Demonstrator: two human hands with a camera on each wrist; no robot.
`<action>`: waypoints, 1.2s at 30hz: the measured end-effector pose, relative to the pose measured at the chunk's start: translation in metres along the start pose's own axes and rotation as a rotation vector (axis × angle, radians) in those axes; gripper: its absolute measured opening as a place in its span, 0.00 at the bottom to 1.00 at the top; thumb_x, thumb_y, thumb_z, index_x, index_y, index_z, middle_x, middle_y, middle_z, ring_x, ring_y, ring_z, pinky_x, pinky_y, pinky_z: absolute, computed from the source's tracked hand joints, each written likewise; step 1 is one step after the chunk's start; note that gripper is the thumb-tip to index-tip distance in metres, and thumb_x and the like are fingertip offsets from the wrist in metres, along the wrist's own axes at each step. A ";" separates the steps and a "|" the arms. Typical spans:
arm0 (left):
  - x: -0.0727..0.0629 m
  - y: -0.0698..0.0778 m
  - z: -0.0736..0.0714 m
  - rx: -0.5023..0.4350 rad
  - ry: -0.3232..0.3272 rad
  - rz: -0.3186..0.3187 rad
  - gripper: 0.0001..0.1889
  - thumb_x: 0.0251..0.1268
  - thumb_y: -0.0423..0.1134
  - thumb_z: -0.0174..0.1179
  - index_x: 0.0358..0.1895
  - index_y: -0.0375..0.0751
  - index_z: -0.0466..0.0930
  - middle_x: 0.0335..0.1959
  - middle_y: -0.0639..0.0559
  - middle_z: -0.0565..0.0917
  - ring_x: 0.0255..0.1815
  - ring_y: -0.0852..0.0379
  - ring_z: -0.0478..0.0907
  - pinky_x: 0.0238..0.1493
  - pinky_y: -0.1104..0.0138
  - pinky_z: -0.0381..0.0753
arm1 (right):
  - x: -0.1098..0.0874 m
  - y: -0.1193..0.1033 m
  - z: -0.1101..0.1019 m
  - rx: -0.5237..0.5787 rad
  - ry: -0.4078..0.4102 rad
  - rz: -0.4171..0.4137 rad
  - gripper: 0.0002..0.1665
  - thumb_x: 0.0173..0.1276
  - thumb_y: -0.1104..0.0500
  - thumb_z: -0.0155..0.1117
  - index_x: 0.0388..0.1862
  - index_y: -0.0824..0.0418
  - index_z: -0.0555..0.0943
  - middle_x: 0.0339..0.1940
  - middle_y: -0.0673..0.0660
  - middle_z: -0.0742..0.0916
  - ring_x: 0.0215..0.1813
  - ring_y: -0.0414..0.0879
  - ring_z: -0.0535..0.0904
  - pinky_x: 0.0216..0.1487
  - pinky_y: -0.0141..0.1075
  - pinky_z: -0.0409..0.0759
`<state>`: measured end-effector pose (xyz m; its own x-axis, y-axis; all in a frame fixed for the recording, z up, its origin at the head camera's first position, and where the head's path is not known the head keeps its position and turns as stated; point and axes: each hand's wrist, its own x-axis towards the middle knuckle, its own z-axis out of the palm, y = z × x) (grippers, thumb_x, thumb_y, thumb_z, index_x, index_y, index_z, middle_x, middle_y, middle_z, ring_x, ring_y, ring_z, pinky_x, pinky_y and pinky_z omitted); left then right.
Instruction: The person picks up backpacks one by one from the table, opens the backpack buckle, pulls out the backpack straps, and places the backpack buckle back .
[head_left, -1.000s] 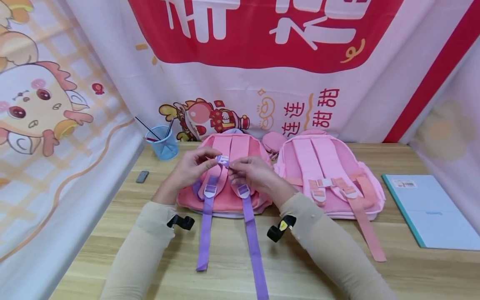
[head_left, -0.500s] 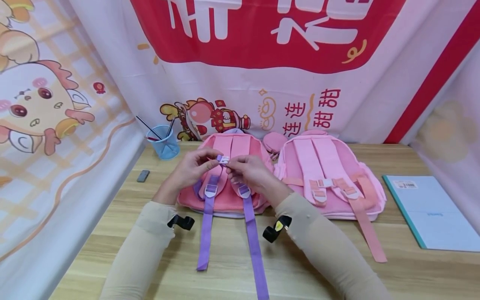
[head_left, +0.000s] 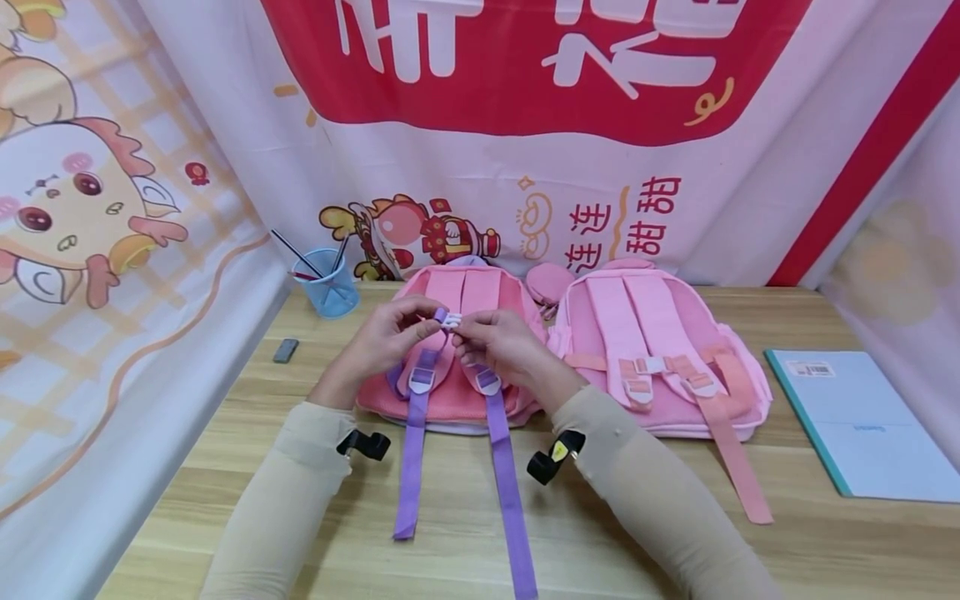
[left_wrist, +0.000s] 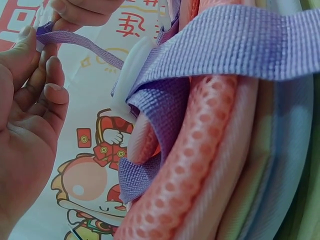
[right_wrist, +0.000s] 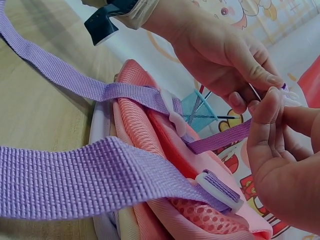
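Over the coral-pink backpack point(head_left: 456, 408), both hands meet at a small white plastic buckle point(head_left: 452, 320) on a purple strap. My left hand point(head_left: 384, 337) pinches the strap side of the buckle between thumb and fingers. From the other side, my right hand point(head_left: 501, 342) holds the buckle's white end with its fingertips. In the right wrist view, the buckle point(right_wrist: 291, 98) shows only partly past the fingers. A purple strap point(left_wrist: 90, 44) runs from the pinched spot to a white strap adjuster point(left_wrist: 132, 75). Two long purple webbing tails point(head_left: 411, 467) hang forward onto the table.
A second pink backpack point(head_left: 678, 312) lies to the right, its orange-pink tail trailing forward. A blue folder point(head_left: 862, 425) is at the far right of the wooden table point(head_left: 630, 550). At left are a blue mesh pen cup point(head_left: 330, 296) and a small grey block point(head_left: 285, 351).
The buckle has shifted slightly right between the fingers, and more of its white part now shows. My right forearm has moved a little left. Both backpacks stay in place.
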<state>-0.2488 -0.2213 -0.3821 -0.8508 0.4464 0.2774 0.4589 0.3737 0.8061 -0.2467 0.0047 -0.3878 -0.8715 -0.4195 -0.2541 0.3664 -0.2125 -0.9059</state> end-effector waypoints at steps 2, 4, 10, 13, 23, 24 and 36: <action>0.000 0.000 0.000 0.001 -0.002 -0.001 0.12 0.81 0.30 0.60 0.60 0.33 0.85 0.55 0.39 0.86 0.50 0.53 0.84 0.52 0.72 0.85 | 0.000 0.000 0.000 0.005 0.009 0.008 0.13 0.85 0.64 0.58 0.57 0.72 0.83 0.29 0.53 0.88 0.28 0.40 0.84 0.33 0.30 0.86; 0.000 0.000 0.000 0.010 -0.002 0.004 0.12 0.81 0.30 0.60 0.60 0.33 0.85 0.55 0.40 0.86 0.50 0.55 0.84 0.52 0.72 0.85 | 0.001 0.001 0.001 0.009 0.017 0.009 0.12 0.85 0.64 0.58 0.57 0.71 0.83 0.29 0.53 0.88 0.28 0.40 0.84 0.33 0.30 0.86; 0.002 0.001 0.001 0.034 -0.005 0.036 0.12 0.81 0.30 0.60 0.59 0.33 0.85 0.54 0.40 0.87 0.49 0.54 0.83 0.52 0.71 0.83 | 0.003 0.002 0.003 0.035 0.025 0.005 0.11 0.85 0.65 0.58 0.54 0.71 0.84 0.29 0.53 0.88 0.28 0.40 0.84 0.33 0.30 0.86; 0.002 0.001 0.001 0.043 -0.011 0.042 0.11 0.81 0.29 0.60 0.59 0.33 0.86 0.54 0.41 0.87 0.50 0.52 0.82 0.53 0.71 0.83 | 0.003 0.003 0.003 0.033 0.027 0.008 0.12 0.85 0.65 0.57 0.57 0.72 0.83 0.30 0.54 0.88 0.29 0.40 0.84 0.33 0.29 0.86; 0.001 -0.003 0.001 0.091 -0.012 0.048 0.11 0.80 0.31 0.61 0.58 0.36 0.87 0.53 0.43 0.88 0.50 0.50 0.80 0.52 0.69 0.81 | 0.000 -0.003 0.000 0.021 -0.012 0.008 0.17 0.86 0.60 0.48 0.49 0.69 0.83 0.30 0.54 0.89 0.31 0.43 0.85 0.36 0.32 0.86; 0.001 -0.004 0.001 0.097 -0.012 0.048 0.11 0.80 0.31 0.61 0.58 0.36 0.87 0.53 0.43 0.88 0.49 0.50 0.80 0.52 0.68 0.81 | -0.001 -0.003 0.000 0.014 -0.016 0.006 0.18 0.86 0.59 0.48 0.47 0.68 0.83 0.30 0.54 0.89 0.31 0.43 0.85 0.37 0.33 0.86; 0.005 -0.001 0.001 0.156 -0.048 0.076 0.11 0.79 0.33 0.64 0.58 0.40 0.87 0.51 0.47 0.88 0.49 0.53 0.81 0.54 0.64 0.83 | -0.004 -0.006 -0.003 -0.274 -0.028 -0.087 0.21 0.88 0.55 0.53 0.52 0.71 0.85 0.28 0.53 0.86 0.28 0.43 0.81 0.33 0.32 0.83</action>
<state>-0.2528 -0.2181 -0.3819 -0.8004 0.5152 0.3065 0.5592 0.4575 0.6914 -0.2465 0.0101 -0.3829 -0.8850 -0.4351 -0.1657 0.1857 -0.0033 -0.9826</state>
